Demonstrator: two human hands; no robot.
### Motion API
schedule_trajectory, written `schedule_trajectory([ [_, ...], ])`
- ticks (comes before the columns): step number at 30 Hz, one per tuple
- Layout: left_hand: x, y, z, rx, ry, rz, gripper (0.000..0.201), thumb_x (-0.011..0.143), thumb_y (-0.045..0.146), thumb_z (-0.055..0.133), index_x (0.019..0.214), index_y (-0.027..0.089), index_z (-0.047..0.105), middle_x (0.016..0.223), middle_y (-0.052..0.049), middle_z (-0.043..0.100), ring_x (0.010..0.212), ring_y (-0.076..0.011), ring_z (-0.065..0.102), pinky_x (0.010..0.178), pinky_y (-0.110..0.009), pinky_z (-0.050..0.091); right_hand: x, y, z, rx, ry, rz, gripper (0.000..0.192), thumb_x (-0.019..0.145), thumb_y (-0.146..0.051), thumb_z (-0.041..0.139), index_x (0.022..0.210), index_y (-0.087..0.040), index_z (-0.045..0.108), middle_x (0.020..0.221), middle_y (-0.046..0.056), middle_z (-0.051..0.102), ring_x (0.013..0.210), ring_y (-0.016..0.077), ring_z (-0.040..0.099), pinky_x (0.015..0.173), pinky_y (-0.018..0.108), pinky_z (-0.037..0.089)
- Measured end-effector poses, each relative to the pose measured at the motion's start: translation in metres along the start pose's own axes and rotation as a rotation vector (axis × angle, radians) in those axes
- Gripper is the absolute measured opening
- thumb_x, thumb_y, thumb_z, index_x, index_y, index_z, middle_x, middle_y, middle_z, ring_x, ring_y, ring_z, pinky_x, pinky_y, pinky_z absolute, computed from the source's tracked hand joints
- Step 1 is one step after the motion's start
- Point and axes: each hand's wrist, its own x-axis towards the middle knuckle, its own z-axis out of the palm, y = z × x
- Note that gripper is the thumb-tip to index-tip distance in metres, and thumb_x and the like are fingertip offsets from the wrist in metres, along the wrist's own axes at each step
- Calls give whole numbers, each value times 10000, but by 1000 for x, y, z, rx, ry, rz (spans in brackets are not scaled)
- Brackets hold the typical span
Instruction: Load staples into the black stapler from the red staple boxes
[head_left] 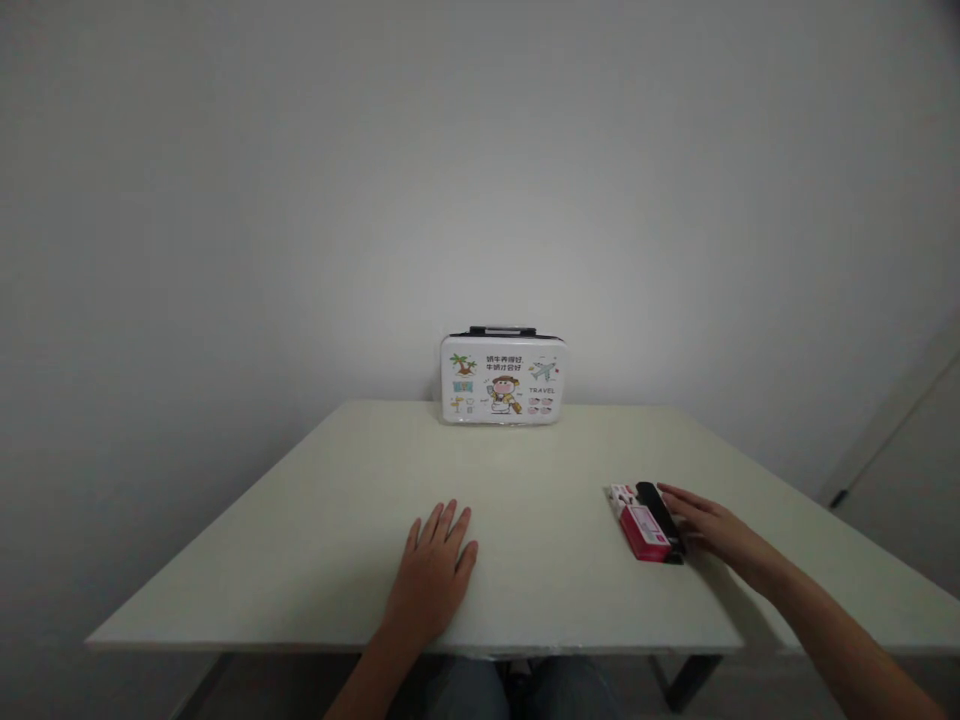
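My left hand [433,578] lies flat on the white table [525,600] near its front edge, fingers spread, with nothing in it. Toward the right side of the table lies a pink-and-white box [643,530], and a long black object [657,510] with a rounded end sits right along its side. What kind of thing the black object is, I cannot tell. My right hand [705,522] reaches in from the right with fingers stretched out, the fingertips at the edge of the black object. Whether they touch it is unclear, and the thumb is partly hidden beneath the hand.
At the back of the table, close to the wall [495,180], a white case [502,380] with cartoon travel prints and a black handle stands upright. A dark table leg [691,682] shows under the front edge. My knees are below the table.
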Motion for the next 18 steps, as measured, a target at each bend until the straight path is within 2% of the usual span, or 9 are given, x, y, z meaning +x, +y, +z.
schedule_trajectory([
  [3, 0, 1, -1, -3, -4, -4, 505, 1031, 432, 352, 1521, 311, 376, 1591, -58, 356, 1482, -289, 296, 1179, -569, 295, -5, 3, 14, 132, -184, 48, 640, 791, -538, 713, 1326, -193, 645, 997, 145, 740, 719, 218, 673, 594, 321, 521],
  [7, 0, 1, 1, -11, -2, 1, 511, 1030, 438, 355, 1523, 307, 372, 1596, -60, 346, 1483, -288, 294, 1181, -565, 289, -21, -14, 61, 142, -282, -20, 611, 835, -546, 685, 1322, -181, 633, 881, 87, 729, 570, 145, 582, 474, 242, 419],
  [10, -1, -3, 4, -35, 5, 6, 505, 1029, 447, 363, 1514, 309, 387, 1595, -60, 350, 1484, -282, 293, 1180, -558, 290, -35, -31, 115, 187, -294, -77, 583, 833, -568, 688, 1246, -157, 667, 758, 48, 691, 508, 128, 534, 446, 233, 414],
  [13, 1, -10, 6, -138, -5, 0, 452, 1025, 440, 394, 1460, 332, 458, 1572, -39, 396, 1476, -259, 311, 1187, -547, 278, -47, -43, 180, 277, -372, -145, 597, 825, -608, 682, 1194, -139, 684, 721, 37, 674, 516, 140, 547, 471, 256, 468],
  [15, 4, -14, 7, -270, 0, -49, 403, 1021, 412, 411, 1398, 326, 522, 1511, -31, 486, 1432, -236, 387, 1187, -512, 292, -54, -48, 224, 353, -395, -212, 613, 831, -625, 663, 1211, -144, 681, 795, 55, 703, 637, 183, 623, 580, 297, 536],
  [18, 13, -12, 6, -411, 47, -189, 429, 1004, 408, 414, 1373, 227, 535, 1377, -84, 594, 1283, -221, 538, 1107, -421, 419, -62, -54, 275, 376, -363, -327, 617, 852, -641, 620, 1207, -142, 692, 921, 85, 734, 814, 241, 667, 727, 353, 563],
])
